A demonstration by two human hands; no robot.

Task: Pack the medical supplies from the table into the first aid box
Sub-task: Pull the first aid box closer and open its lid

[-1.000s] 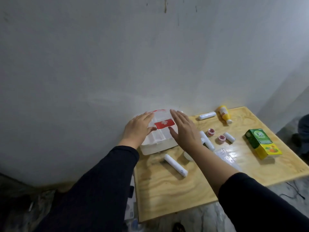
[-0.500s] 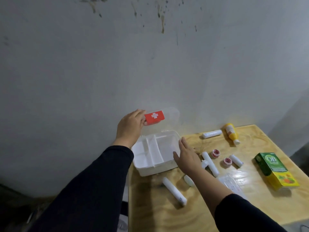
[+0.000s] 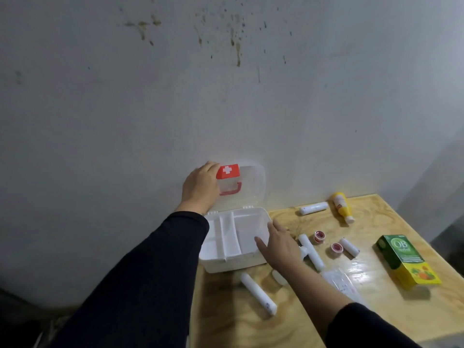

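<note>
The white first aid box stands open at the table's back left, its divided tray bare. My left hand holds the clear lid upright against the wall, by the red latch with a white cross. My right hand rests flat, fingers apart, against the box's right side, holding nothing. White bandage rolls lie around: one in front of the box, one by my right hand, one at the back, a short one. Two red-and-white tape rolls lie between them.
A yellow bottle lies at the back of the wooden table. A green and yellow carton sits at the right. A clear plastic packet lies beside my right forearm. The wall rises right behind the box.
Both hands were on the closed lid; my left hand has swung it up and back to the wall, and my right hand has dropped to the box's right side.
</note>
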